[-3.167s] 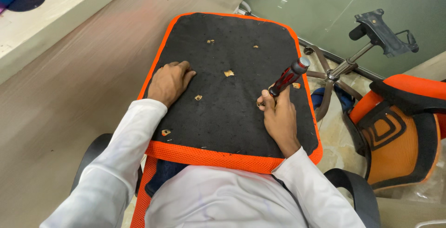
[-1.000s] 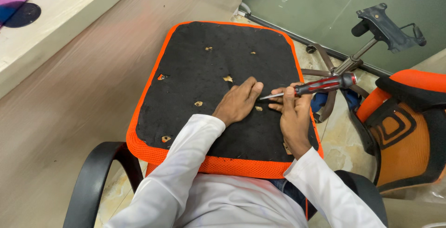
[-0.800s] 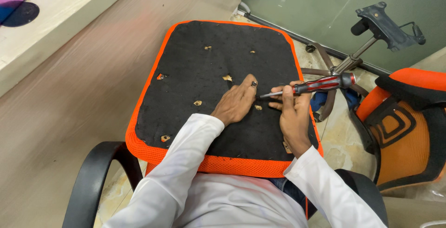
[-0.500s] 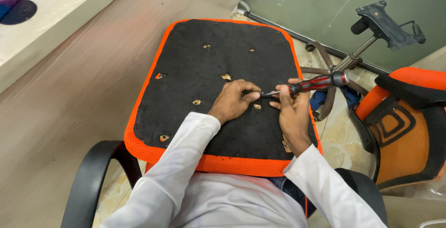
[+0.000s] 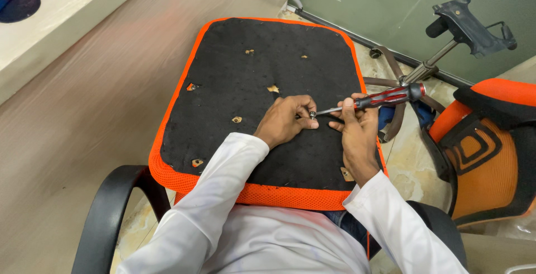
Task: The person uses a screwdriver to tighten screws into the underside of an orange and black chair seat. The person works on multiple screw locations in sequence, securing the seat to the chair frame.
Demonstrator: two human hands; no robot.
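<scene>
Upturned chair seat [image 5: 223, 134], black underside with orange mesh rim, lies across the person's lap. Left hand [image 5: 287, 120] curled, fingertips pinching a small screw [image 5: 312, 114] at the screwdriver's tip, near seat centre. Right hand [image 5: 357, 134] grasps the red-and-black screwdriver [image 5: 371, 100], handle pointing to 2 o'clock. Chair base [image 5: 441, 56] at 2 o'clock; orange backrest [image 5: 491, 151] at 3 o'clock.

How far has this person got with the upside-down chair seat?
Done: the seat lies underside up across the lap, with nothing mounted on it. In hand: the right hand holds a screwdriver whose tip meets a small screw pinched by the left hand. Left: the holes in the black underside look unfilled, and the chair base and backrest lie apart.
</scene>
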